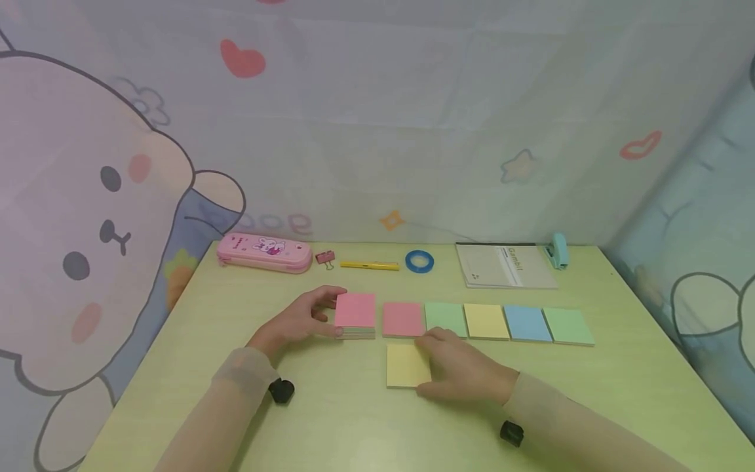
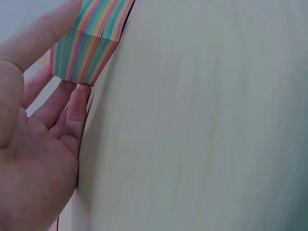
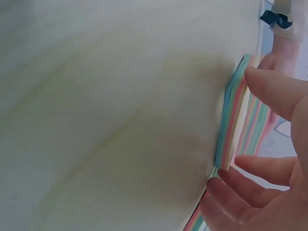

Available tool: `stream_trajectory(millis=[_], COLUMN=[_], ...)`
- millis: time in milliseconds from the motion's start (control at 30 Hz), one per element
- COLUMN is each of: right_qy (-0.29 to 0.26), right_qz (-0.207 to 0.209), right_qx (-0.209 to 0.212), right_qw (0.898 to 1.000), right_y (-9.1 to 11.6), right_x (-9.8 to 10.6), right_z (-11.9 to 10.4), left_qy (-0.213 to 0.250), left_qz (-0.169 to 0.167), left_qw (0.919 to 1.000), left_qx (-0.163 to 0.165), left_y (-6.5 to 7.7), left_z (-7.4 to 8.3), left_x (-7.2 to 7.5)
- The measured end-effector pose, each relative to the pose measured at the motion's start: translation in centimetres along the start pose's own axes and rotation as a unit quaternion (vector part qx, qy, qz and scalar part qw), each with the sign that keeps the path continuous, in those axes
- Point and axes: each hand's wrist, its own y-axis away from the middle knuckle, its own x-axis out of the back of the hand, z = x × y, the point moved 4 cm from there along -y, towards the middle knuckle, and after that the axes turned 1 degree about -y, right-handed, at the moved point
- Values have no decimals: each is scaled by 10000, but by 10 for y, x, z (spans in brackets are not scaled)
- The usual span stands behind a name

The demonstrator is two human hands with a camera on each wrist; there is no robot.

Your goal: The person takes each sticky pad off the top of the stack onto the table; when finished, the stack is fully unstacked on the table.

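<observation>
My left hand (image 1: 299,321) holds the left side of a tall stack of sticky note pads (image 1: 355,311) with a pink top, thumb at the near corner and fingers at the far one. In the left wrist view the stack (image 2: 86,43) shows striped pastel edges. My right hand (image 1: 463,367) grips a yellow-topped sticky note pad (image 1: 407,366) from its right, thumb at the near edge, fingers at the far edge. This pad (image 3: 232,120) appears edge-on in the right wrist view. Behind it runs a row: a pink pad (image 1: 403,320), a green pad (image 1: 445,318) and several more.
The row continues right with a yellow pad (image 1: 486,321), a blue pad (image 1: 527,324) and a green pad (image 1: 568,326). Along the back lie a pink pencil case (image 1: 265,252), a binder clip (image 1: 325,258), a yellow pen (image 1: 369,265), blue tape (image 1: 419,252), a notebook (image 1: 489,265) and a stapler (image 1: 559,251).
</observation>
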Motion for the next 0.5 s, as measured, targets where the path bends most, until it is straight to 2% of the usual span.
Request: stream_trajectory(millis=[167,500], right_qy=[-86,-69], right_qz=[103,350], right_qx=[-40,154], right_qw=[9999,9992], right_y=[3,-1], right_x=[0,0], right_z=[6,1], left_qy=[-31,-48], left_qz=[-3,2], left_qw=[10000,10000], left_qx=[11,8], left_y=[0,0], left_z=[1,2], left_x=[-1,0])
